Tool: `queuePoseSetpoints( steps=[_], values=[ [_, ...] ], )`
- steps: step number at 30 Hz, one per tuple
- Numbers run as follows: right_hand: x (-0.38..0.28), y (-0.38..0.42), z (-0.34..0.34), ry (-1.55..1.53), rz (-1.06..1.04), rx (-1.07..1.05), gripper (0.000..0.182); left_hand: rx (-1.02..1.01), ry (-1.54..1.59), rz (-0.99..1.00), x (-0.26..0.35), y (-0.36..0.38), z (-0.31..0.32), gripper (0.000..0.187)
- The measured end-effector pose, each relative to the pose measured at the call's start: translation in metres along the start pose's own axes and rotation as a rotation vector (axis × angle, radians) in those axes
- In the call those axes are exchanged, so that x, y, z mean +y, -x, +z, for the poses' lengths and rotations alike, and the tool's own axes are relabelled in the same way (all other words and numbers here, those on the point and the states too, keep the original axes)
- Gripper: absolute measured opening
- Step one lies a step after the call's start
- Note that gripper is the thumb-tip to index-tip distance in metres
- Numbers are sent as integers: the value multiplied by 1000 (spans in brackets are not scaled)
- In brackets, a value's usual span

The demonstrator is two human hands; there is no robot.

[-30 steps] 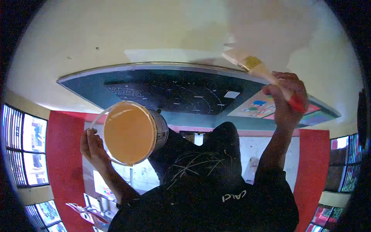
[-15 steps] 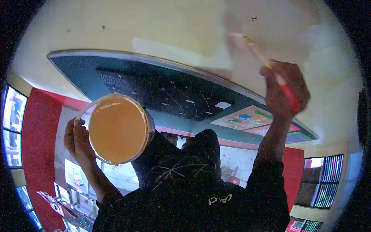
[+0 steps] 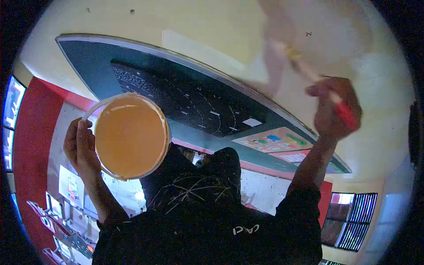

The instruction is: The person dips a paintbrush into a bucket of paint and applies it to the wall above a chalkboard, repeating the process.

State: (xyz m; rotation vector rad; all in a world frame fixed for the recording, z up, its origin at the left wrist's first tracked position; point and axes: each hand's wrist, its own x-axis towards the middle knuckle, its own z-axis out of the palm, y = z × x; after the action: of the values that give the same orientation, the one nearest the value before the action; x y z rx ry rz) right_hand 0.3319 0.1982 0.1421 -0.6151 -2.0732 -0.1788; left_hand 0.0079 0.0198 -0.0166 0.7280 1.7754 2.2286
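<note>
My left hand [image 3: 81,145] is closed on the white handle of a paint bucket [image 3: 131,138], which holds peach-orange paint. Its round opening faces the camera. My right hand [image 3: 338,108] grips a paintbrush [image 3: 309,70] by its red-ended wooden handle. Motion blurs the brush, and its bristle end is at or close to the cream wall [image 3: 234,17]; whether it touches cannot be made out. A darker patch and a shadow show on the wall around the brush.
A long green board [image 3: 84,57] with a dark chalked panel [image 3: 176,97] and colourful posters [image 3: 276,140] runs below the wall area. Chairs [image 3: 57,225] stand at the lower left. Barred windows [image 3: 351,216] are at the right, and red walls [image 3: 37,132] lie beyond.
My right hand and the brush have shifted right and slightly down in view. The bucket and my left hand appear a little further left and up. The board's outline has also shifted.
</note>
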Motion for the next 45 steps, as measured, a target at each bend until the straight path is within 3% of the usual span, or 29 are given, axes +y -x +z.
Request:
queuePoseSetpoints(
  steps=[2, 3, 6, 7, 8, 11, 14, 17, 20, 22, 24, 25, 28, 29, 32, 35, 38, 39, 41, 44, 45],
  values=[
    [5, 5, 12, -92, 51, -338, 1, -33, 0, -3, -3, -1, -3, 16],
    [5, 3, 25, -33, 60, -392, 4, -48, 2, -3, -4, -1, -4, 15],
    [6, -6, 31, 124, -61, -208, 6, -115, 4, -35, 0, -1, -8, 16],
    [4, -9, 29, 157, -224, -93, 4, -93, 8, -26, 1, -2, -7, 16],
    [-12, -10, 17, 572, -198, -132, 3, -75, 9, -21, 3, -1, -4, 16],
    [-24, -8, 12, 92, 100, -54, 6, -29, -60, -2, 5, 2, -3, 17],
    [-2, 0, 41, 52, -210, -316, 6, -33, -52, -14, 4, 1, -2, 18],
    [4, -8, 39, 128, -300, -71, 5, -74, -26, -26, 1, -2, -7, 18],
    [-14, -17, 21, 64, -174, 19, 4, -88, -48, -35, 2, -1, -7, 18],
    [-16, -17, 21, 26, -162, -60, 3, -83, -80, -1, 2, -2, -6, 17],
    [-10, -15, 38, -13, -235, -293, 3, -67, -117, 57, -3, -3, -7, 16],
    [-9, -11, 49, 10, -166, -298, 5, -69, -83, 34, 0, -2, -5, 16],
    [0, -19, 50, 16, -219, -77, 6, -73, -13, -29, 7, -1, -5, 15],
    [-10, -25, 36, 367, -335, -120, 5, -87, -5, -46, 7, -2, -7, 15],
    [-17, -21, 33, -76, 53, -40, 4, -76, 4, -32, 4, -1, -5, 15],
    [-2, -11, 65, 14, -274, -290, 3, -80, 16, -50, 5, -1, -5, 15],
    [10, -16, 77, -39, -221, -180, 3, -93, -26, -54, 7, -2, -6, 15],
    [-7, -27, 70, 148, -360, -135, 3, -83, -23, -60, 8, -2, -5, 15],
    [-28, -27, 59, -22, -45, -41, 3, -69, -5, -69, 5, -1, -7, 15],
    [-35, -26, 62, -216, 125, -140, 3, -78, 41, -62, -1, -2, -11, 15],
    [-27, -24, 69, -164, 56, -269, 3, -97, 45, -64, 0, -2, -12, 15]
  ],
)
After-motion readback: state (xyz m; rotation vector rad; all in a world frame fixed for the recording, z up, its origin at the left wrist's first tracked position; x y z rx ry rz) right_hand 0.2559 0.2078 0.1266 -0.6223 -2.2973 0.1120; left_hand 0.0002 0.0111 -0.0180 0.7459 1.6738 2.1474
